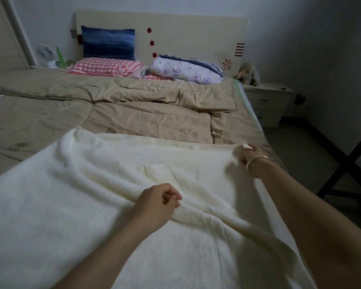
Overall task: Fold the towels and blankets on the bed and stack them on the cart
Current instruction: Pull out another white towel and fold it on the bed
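Two grips are shown on a white blanket (71, 195), which lies spread across the near end of the bed (243, 97), over a tan quilt (133, 113). Nearest, the left hand (156, 203) is curled around a raised ridge of the cloth near its middle, pinching it between thumb and fingers. Farther out, the right hand (247, 154), marked by a bangle (256, 163) at the wrist, is closed on the blanket's far right corner, and the cloth between the two is drawn into long creases. The step in hand is judged to be the laying-out and gathering that precedes a first fold; no fold is yet completed. The next move would probably call for the gripped corner to be carried across to the opposite edge, with edges matched and creases smoothed. Beyond, a checked pillow (104, 66), a floral bundle (186, 69) and a blue cushion (108, 43) are set against the headboard (186, 32). A dark frame (352, 159) stands right of the bed; whether it belongs to the cart cannot be told.
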A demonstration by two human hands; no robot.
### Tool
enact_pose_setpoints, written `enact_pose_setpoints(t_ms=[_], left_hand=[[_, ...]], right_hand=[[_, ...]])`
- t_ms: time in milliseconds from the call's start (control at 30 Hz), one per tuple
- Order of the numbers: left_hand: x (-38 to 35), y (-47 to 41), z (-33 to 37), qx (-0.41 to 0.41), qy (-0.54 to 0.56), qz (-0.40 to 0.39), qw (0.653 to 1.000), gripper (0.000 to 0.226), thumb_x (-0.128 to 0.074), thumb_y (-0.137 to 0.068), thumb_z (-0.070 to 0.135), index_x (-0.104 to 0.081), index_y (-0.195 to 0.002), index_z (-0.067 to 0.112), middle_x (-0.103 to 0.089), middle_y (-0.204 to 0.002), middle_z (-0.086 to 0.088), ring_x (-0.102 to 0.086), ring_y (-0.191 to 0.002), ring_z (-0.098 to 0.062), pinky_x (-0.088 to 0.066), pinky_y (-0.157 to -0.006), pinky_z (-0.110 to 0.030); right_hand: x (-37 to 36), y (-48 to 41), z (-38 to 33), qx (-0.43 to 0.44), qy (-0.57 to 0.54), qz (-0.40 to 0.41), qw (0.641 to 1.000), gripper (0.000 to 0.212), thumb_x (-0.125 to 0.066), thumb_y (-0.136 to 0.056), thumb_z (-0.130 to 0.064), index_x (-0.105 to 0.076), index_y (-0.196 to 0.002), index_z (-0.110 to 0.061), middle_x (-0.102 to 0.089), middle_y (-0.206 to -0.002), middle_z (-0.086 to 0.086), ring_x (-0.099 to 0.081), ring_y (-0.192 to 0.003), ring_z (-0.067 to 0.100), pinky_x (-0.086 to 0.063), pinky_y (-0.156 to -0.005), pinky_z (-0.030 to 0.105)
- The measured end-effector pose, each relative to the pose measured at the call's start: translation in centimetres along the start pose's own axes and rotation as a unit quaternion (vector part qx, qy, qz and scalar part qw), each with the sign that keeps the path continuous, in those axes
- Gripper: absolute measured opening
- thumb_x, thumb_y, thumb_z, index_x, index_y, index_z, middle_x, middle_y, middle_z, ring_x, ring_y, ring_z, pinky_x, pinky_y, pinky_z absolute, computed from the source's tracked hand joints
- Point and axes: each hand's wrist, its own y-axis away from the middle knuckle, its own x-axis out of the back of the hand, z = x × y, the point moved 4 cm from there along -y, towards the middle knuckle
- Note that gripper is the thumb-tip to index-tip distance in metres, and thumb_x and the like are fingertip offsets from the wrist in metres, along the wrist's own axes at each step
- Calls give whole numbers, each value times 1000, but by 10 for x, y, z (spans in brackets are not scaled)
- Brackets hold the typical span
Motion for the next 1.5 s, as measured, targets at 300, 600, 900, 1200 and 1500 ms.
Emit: enact_pose_setpoints(t_ms=[300, 600, 900, 1200, 1500], left_hand=[[2, -12, 0, -8, -13, 2, 1000, 26, -54, -91, 8, -67, -75, 24, -70, -68, 12, -66, -57, -11, -59, -70, -40], [34, -35, 2, -32, -185, 128, 974, 16, -54, -90, 23, -64, -84, 33, -69, -84, 18, -62, -79, -4, -50, -71, -28], [47, -44, -15, -71, -275, 79, 955, 28, -59, -88, 17, -65, -112, 28, -66, -113, 14, -57, -109, -10, -45, -96, -31], [23, -51, 0, -181, -304, 69, 933, 48, -43, -93, 33, -47, -141, 28, -36, -152, 8, -32, -140, -10, -25, -112, -29], [-25, -46, -21, -106, -359, -74, 924, 58, -30, -101, 47, -15, -154, 30, -4, -162, 7, 0, -149, -10, -1, -121, -30]], right_hand=[[-27, 16, -13, 147, 396, 2, 907, 62, -55, -86, -8, -34, -143, -19, -58, -119, 15, -57, -108, 34, -47, -92, 41], [-129, 146, -17, 183, 432, -290, 834, 23, -53, -93, -31, -69, -102, -17, -69, -102, 1, -64, -95, 22, -49, -82, 30], [-128, 154, -9, -146, 316, -382, 856, 38, -65, -84, -49, -64, -95, -14, -64, -95, 4, -62, -80, 17, -52, -81, 27], [-41, 62, -57, -51, 241, -95, 965, 47, -68, -84, -31, -56, -123, -7, -56, -113, 15, -56, -105, 33, -47, -94, 43], [4, 35, -34, -95, 282, -43, 954, 42, -28, -105, -13, -30, -143, 4, -37, -144, 16, -40, -130, 27, -42, -87, 31]])
